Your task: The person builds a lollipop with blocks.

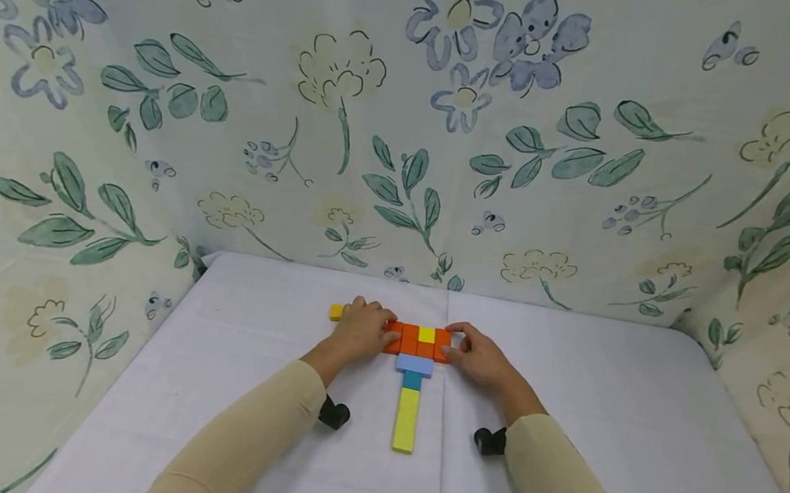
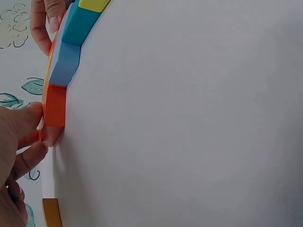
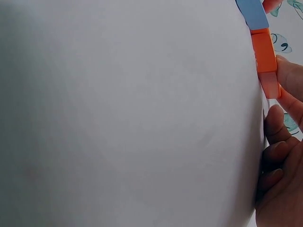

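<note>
Flat coloured blocks lie joined in a figure on the white cloth. An orange row forms its top, with a small yellow block (image 1: 426, 335) set into it. Below come a light blue block (image 1: 415, 365), a teal block (image 1: 411, 380) and a long yellow block (image 1: 406, 420). My left hand (image 1: 360, 329) pinches the leftmost orange block (image 2: 55, 105) by thumb and fingers. At the row's other end my right hand (image 1: 483, 359) pinches the rightmost orange block (image 3: 264, 51), thumb near its front corner and a finger toward the back.
A loose yellow block (image 1: 336, 312) lies just beyond the left hand. The white cloth (image 1: 572, 367) covers the table, and a floral curtain (image 1: 406, 157) rises at the back and sides. Black wrist-worn devices (image 1: 335, 414) show beneath both forearms.
</note>
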Available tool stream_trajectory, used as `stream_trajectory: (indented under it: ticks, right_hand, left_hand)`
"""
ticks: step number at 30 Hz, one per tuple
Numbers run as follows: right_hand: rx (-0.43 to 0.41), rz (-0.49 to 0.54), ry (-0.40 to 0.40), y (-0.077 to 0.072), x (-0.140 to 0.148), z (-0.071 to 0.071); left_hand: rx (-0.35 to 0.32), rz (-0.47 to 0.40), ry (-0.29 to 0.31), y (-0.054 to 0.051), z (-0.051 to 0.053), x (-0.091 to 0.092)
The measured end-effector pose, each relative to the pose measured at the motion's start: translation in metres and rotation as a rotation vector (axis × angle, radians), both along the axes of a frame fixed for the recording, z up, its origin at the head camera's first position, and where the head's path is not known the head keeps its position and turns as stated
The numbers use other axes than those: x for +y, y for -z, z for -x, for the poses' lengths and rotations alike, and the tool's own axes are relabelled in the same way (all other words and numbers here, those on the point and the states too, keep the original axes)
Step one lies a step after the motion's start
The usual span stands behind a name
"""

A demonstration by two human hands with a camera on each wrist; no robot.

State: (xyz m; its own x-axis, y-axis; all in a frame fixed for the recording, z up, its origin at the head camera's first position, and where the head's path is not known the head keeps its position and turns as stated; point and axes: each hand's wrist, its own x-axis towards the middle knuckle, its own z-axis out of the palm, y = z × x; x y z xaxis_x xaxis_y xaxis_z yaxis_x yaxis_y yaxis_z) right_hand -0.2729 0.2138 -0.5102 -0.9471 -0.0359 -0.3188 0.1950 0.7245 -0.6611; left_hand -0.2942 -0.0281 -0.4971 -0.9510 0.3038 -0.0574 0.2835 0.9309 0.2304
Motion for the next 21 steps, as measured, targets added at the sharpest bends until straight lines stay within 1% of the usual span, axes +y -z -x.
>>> stream_trajectory:
  ticks: [3,7,10,13,16,21]
  right_hand:
    - [0.005,-0.004,-0.005,0.000,0.000,0.000]
    - [0.005,-0.006,-0.009,0.001,0.000,0.001]
    - [0.006,-0.002,-0.007,0.001,0.000,0.001]
    - [0.012,-0.004,-0.003,0.001,0.000,0.000]
    - [0.023,-0.010,-0.007,0.001,0.000,0.000]
    - [0.030,-0.010,-0.015,0.001,0.000,-0.001]
  left_hand:
    - [-0.001,-0.020,-0.019,0.001,0.000,-0.002]
    - [-0.004,-0.087,-0.073,-0.001,0.001,-0.013]
    - [0.006,-0.137,-0.112,-0.002,0.004,-0.027]
    - [0.013,-0.180,-0.144,0.002,0.007,-0.045]
    - [0.001,-0.220,-0.170,0.006,0.010,-0.062]
    - [-0.014,-0.220,-0.204,0.013,0.013,-0.083]
